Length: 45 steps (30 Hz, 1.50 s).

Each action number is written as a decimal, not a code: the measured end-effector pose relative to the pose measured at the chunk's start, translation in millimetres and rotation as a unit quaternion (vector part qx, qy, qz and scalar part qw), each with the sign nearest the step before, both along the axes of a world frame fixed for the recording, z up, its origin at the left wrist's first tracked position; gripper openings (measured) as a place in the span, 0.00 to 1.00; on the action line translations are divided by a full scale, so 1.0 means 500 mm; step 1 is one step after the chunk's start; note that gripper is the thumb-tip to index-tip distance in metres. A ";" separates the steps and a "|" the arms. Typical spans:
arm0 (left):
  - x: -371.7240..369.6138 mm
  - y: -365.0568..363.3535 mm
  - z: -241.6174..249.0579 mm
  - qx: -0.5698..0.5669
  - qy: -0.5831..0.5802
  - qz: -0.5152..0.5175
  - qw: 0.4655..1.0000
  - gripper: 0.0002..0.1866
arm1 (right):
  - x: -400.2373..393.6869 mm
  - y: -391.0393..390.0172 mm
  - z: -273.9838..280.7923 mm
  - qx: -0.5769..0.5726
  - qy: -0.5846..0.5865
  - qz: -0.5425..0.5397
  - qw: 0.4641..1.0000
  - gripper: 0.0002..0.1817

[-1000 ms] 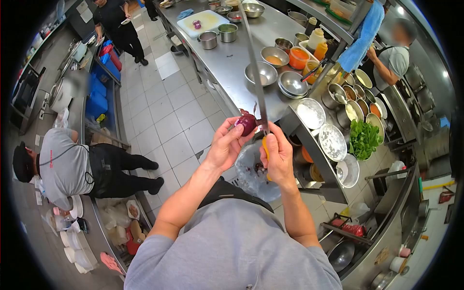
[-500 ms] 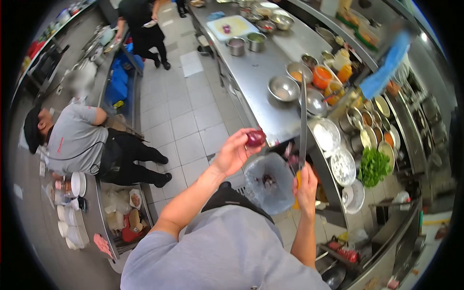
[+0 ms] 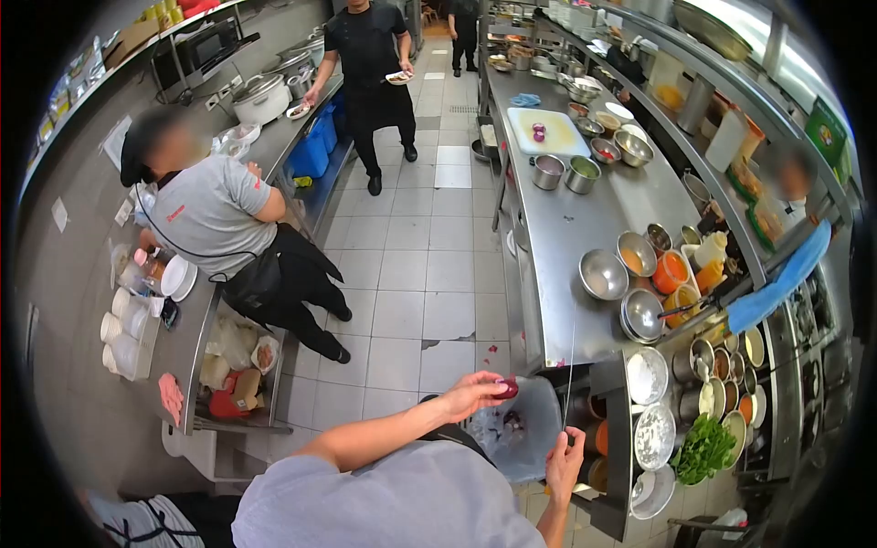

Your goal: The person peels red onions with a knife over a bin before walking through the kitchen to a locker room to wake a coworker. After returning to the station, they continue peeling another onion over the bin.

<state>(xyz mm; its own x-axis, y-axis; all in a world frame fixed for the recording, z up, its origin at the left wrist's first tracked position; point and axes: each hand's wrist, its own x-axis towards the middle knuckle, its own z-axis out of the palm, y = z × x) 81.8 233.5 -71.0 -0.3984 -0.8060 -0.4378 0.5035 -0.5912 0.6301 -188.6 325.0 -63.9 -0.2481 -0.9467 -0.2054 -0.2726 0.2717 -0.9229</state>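
Note:
A red onion (image 3: 506, 389) is pinched in the fingers of my left hand (image 3: 468, 396), near the rim of a lined waste bin (image 3: 541, 422). My right hand (image 3: 565, 458) grips a long knife (image 3: 571, 370), its blade pointing up and away, seen nearly edge-on beside the table corner. The bin stands below and between my two hands, with scraps at its bottom. On a white cutting board (image 3: 571, 134) farther up the steel table (image 3: 557, 274) lie purple onion pieces (image 3: 539, 132).
At the left counter stands a co-worker in a grey shirt (image 3: 219, 215). Another person in black (image 3: 370, 64) holds plates in the aisle. Metal bowls (image 3: 604, 274), sauce containers (image 3: 670, 272) and leafy greens (image 3: 705, 449) are on the right. Tiled floor (image 3: 397, 310) runs ahead.
The view has tilted up toward the aisle, so my hands appear lower. The knife has turned nearly edge-on. The onion stays in my left hand. The person in black shows more fully, with plates.

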 end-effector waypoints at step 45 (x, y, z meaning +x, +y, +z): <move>-0.063 -0.181 0.212 -0.118 0.139 -0.054 0.982 0.20 | 0.130 -0.114 0.231 -0.134 -0.169 -0.014 0.976 0.20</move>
